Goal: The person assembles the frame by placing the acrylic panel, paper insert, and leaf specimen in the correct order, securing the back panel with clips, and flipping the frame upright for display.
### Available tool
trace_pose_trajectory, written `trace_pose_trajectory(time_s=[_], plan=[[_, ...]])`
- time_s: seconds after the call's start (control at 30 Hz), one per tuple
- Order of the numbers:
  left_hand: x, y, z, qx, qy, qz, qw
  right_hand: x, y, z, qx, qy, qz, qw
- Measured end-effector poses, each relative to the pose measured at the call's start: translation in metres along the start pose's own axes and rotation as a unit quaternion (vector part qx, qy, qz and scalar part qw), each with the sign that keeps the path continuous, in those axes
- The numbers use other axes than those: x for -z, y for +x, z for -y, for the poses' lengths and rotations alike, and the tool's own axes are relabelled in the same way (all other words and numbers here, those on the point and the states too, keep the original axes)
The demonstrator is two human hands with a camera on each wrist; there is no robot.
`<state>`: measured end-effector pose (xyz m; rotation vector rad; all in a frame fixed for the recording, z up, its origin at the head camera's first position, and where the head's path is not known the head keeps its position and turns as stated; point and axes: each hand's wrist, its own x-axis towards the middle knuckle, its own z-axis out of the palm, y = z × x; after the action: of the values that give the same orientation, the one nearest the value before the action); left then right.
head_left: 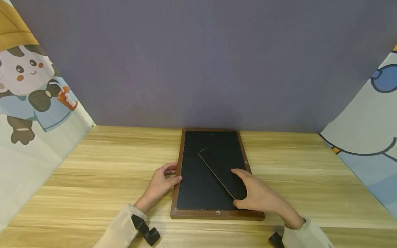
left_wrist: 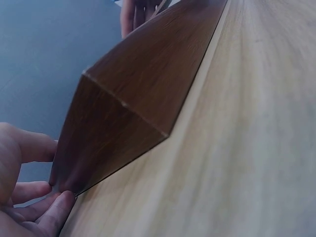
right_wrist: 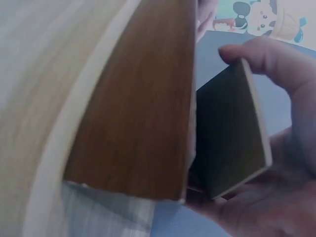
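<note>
The right hand (head_left: 260, 194) is nearer and pinches the close end of the black flap (head_left: 224, 174), whose long axis slants far-left over the brown frame (head_left: 195, 214). The left hand (head_left: 161, 181) grips the frame's left side.

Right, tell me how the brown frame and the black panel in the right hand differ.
The brown frame lies flat on the wooden table; the black panel tilts up at an angle. The frame is larger and brown; the panel is smaller and black with pale edges. The left hand holds the frame; the right hand grips the panel. Both have straight edges.
</note>
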<state>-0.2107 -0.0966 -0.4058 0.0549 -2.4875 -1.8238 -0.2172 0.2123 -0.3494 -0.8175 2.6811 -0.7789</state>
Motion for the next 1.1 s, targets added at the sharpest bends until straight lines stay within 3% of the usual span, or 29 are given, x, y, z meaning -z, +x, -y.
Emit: trace_pose_trajectory(time_s=[0.27, 0.47, 0.67, 0.9, 1.1], plan=[[0.003, -0.001, -0.002, -0.011, 0.004, 0.004, 0.9999, -0.002, 0.001, 0.0, 0.005, -0.011, -0.01, 0.9999], [0.005, 0.0, 0.0, 0.0, 0.006, 0.01, 0.9999, -0.007, 0.003, 0.001, 0.004, -0.027, 0.006, 0.9996], [0.005, -0.001, 0.0, 0.012, 0.0, 0.01, 0.9999, -0.001, 0.005, -0.01, 0.016, 0.012, 0.023, 0.9995], [0.004, 0.0, 0.0, 0.013, -0.002, 0.01, 0.9999, 0.007, 0.014, -0.031, 0.07, 0.027, -0.061, 0.9953], [0.003, 0.001, 0.0, 0.013, -0.002, 0.009, 0.9999, 0.022, 0.025, -0.048, 0.022, 0.062, -0.081, 0.9946]])
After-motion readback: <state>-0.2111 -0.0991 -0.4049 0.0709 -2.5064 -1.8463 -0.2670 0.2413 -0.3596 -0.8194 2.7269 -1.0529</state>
